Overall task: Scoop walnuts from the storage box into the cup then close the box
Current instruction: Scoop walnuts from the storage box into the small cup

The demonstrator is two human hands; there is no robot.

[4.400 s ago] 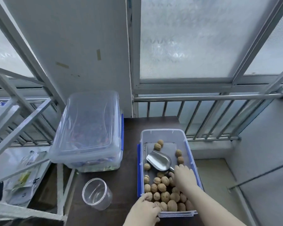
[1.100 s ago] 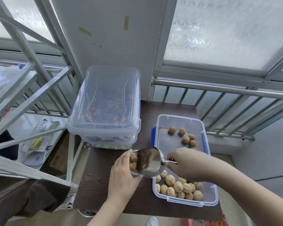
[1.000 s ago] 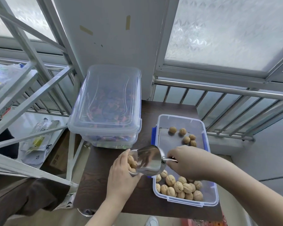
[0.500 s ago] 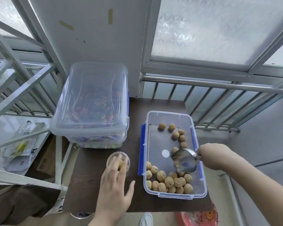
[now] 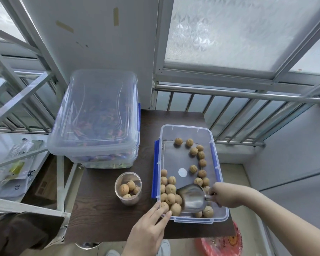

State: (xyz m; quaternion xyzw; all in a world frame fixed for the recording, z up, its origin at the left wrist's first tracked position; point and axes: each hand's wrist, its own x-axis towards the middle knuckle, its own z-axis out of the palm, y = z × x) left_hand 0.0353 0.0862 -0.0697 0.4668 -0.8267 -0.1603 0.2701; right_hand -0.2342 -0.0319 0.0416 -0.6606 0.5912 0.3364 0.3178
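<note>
Frosted windows and a metal railing stand behind a dark wooden bench [image 5: 107,215], and the open box [image 5: 218,218] on it serves as your landmark. Walnuts [image 5: 169,189] crowd the box's near end, with a looser string of them running along its right side toward the far end; a white round spot shows on the bare floor of the box between them. Your right hand [image 5: 224,195], reaching in over the box's right rim, is clamped on the short handle of the metal scoop [image 5: 192,199], whose mouth points left into the near pile. Your left hand [image 5: 149,231] lies at the box's near-left corner, fingers [image 5: 163,212] loosely spread and empty, tips touching the rim and a walnut there. Just left of the box, apart from it, the clear cup [image 5: 128,188] stands upright on the bench with a few walnuts inside. Farther left and behind the cup sits a bigger lidded tub [image 5: 98,115] with colourful contents. No lid is on the box.
</note>
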